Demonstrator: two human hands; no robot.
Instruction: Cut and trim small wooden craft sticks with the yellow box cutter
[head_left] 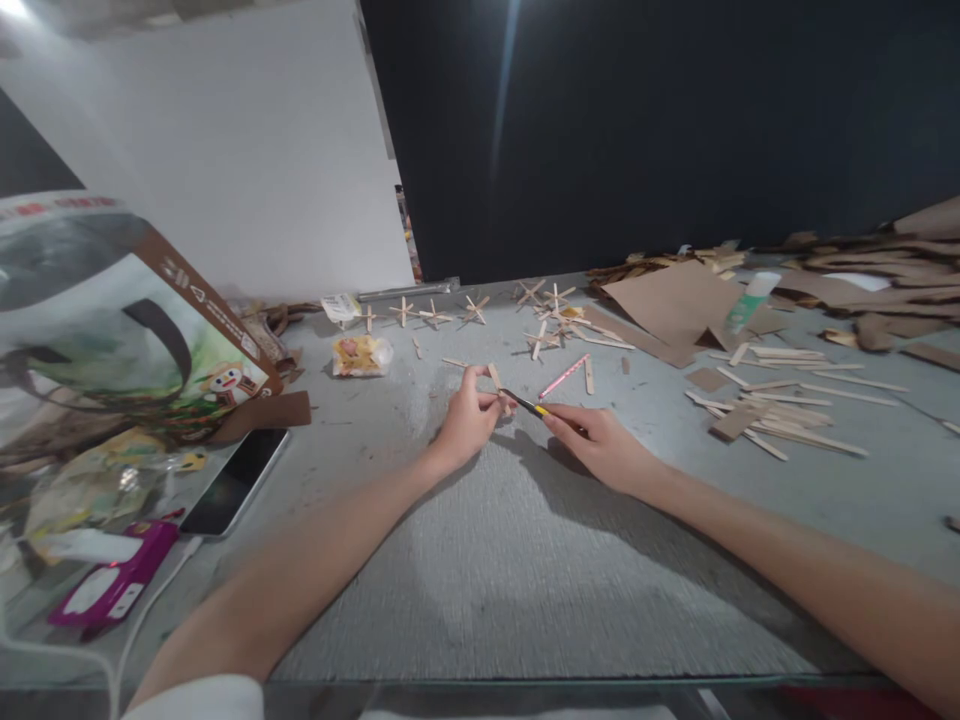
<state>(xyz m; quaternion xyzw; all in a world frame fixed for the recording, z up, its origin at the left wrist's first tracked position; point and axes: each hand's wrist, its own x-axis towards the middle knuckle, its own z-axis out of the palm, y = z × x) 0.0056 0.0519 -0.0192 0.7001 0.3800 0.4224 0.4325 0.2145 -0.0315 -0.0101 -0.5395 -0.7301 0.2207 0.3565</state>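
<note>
Near the middle of the grey table, my left hand (466, 425) pinches a short wooden stick piece (495, 377). My right hand (600, 445) is closed on a thin dark tool (527, 404) with a yellow band. The tool's tip touches or lies very near the wood at my left fingertips; the exact contact is too small to tell. Just beyond my right hand lie a pink patterned stick (564, 376) and a short wooden stick (589, 375). Several small star-shaped stick pieces (475, 310) stand farther back.
Loose wooden sticks (814, 430), cardboard (671, 305) and a green-and-white glue tube (752, 302) lie at the right. At the left are a phone (236, 483), a purple device (120, 575) with a cable, a small yellow packet (361, 356) and a large printed bag (112, 310).
</note>
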